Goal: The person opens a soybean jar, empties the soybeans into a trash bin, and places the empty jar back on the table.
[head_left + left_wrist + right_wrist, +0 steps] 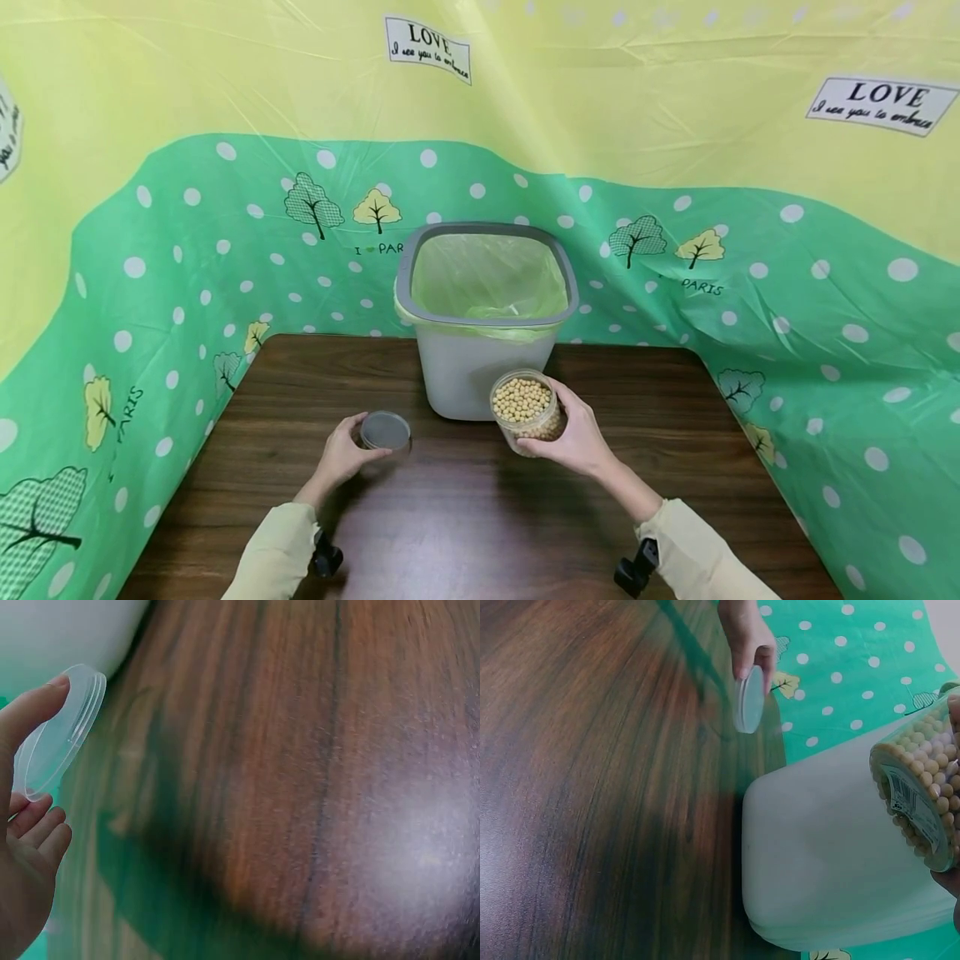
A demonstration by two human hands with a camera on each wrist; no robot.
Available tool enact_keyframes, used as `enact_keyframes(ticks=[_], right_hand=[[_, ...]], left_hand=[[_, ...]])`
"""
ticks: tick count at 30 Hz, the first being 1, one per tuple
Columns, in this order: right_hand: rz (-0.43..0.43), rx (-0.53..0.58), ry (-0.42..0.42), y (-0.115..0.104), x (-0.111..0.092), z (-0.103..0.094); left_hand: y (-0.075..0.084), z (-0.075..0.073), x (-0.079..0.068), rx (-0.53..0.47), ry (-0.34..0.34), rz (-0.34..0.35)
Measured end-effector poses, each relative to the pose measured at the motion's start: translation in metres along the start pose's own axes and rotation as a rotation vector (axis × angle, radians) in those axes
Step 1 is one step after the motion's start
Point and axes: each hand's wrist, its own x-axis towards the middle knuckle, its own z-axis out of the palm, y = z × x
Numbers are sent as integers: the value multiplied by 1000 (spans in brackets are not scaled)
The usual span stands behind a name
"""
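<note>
My right hand (573, 433) grips a clear plastic jar (528, 412) filled with round, pale yellow beans, its open mouth tipped toward my view. In the right wrist view a label shows on the bottom of the jar (915, 802). My left hand (345, 454) pinches a round clear lid (386, 430) between thumb and fingers at its edge. In the left wrist view the lid (64, 735) stands nearly on edge above the table. The jar is in front of a grey-white trash bin (465, 367), and the lid is to the bin's left.
The bin stands at the table's back edge, its grey rim (487, 320) holding a light green bag (487, 275). A dark wood-grain table (450, 517) lies under both hands. A green and yellow printed cloth (262, 208) hangs behind and at the sides.
</note>
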Motion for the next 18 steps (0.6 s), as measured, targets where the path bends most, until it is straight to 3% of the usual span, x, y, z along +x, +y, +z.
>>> enact_keyframes(ticks=[11,18], right_hand=[[42,13,-11,-2,-3,-3],[32,18,-16,-34,-1,-11]], left_hand=[[-11,10,1,79,-35,43],[-15,12,1,180,-39,84]])
